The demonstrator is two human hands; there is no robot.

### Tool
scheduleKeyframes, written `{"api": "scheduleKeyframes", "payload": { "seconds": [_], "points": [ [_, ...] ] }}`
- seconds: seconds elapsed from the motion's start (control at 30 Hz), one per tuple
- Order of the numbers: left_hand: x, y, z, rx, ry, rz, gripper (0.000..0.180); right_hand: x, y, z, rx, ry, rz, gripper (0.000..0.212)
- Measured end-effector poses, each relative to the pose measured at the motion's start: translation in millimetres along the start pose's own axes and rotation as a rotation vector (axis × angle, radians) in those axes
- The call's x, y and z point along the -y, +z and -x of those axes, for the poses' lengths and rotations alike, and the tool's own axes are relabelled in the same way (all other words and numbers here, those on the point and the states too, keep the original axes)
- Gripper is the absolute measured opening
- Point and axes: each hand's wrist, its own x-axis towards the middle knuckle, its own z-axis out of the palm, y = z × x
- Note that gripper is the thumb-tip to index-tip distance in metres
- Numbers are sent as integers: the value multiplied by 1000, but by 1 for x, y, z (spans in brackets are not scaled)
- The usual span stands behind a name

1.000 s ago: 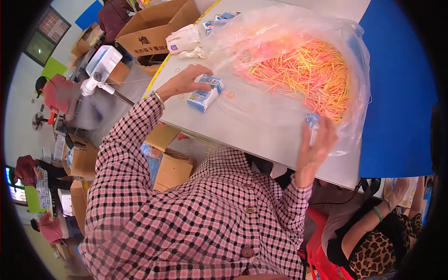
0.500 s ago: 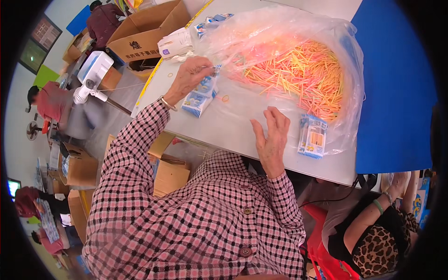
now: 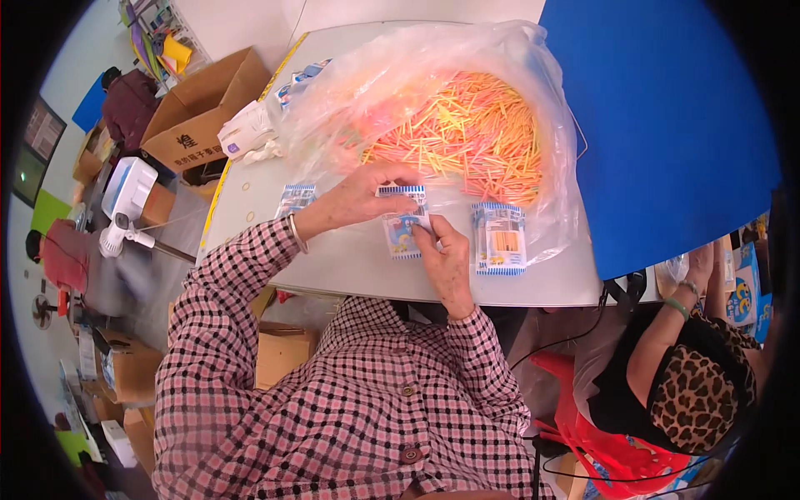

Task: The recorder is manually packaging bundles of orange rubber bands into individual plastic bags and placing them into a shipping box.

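Both hands meet over the near middle of the table, on one small blue-and-white plastic packet [image 3: 403, 242] with striped ends. My left hand [image 3: 360, 198] grips its upper part, thumb across the front. The thumb and fingers of my right hand [image 3: 447, 260] pinch its right edge. Past my hands, a large clear plastic bag [image 3: 333, 125] lies spread with many thin pink, orange and yellow sticks [image 3: 479, 133] in it. Similar packets [image 3: 500, 240] lie right of my right hand, with a window showing sticks. Another packet [image 3: 297, 200] lies left, partly behind my left wrist.
White paper-like packs [image 3: 248, 132] and more packets [image 3: 307, 77] lie at the table's far left. An open cardboard box [image 3: 204, 108] stands beyond that edge. At right are a blue board [image 3: 667, 133] and a co-worker's arm [image 3: 654, 354]. A red plastic bag [image 3: 583, 425] hangs below.
My left hand has brought a packet rightward and nearer to me. My right hand, open and empty before, has closed on it. The view has shifted, moving the table leftward in the picture.
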Motion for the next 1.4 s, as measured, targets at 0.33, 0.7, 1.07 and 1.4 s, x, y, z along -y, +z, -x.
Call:
{"api": "scheduleKeyframes", "payload": {
  "seconds": [0.33, 0.7, 1.07, 1.4],
  "points": [
    [1, 4, -17, 159, 240, -383, 14, -9, -7, 2, -44, -29, 38, 13],
    [20, 5, -42, 355, 164, -377, 18, -23, -6, 2, -49, -20, 36, 14],
    [75, 36, -220, 38, -21, -804, 42, -25, 3, 1, -82, -184, 76, 16],
    [70, 70, -258, 180, -302, -1164, 33, -25, -1, 3, -63, -153, 119, 13]
  ]
}}
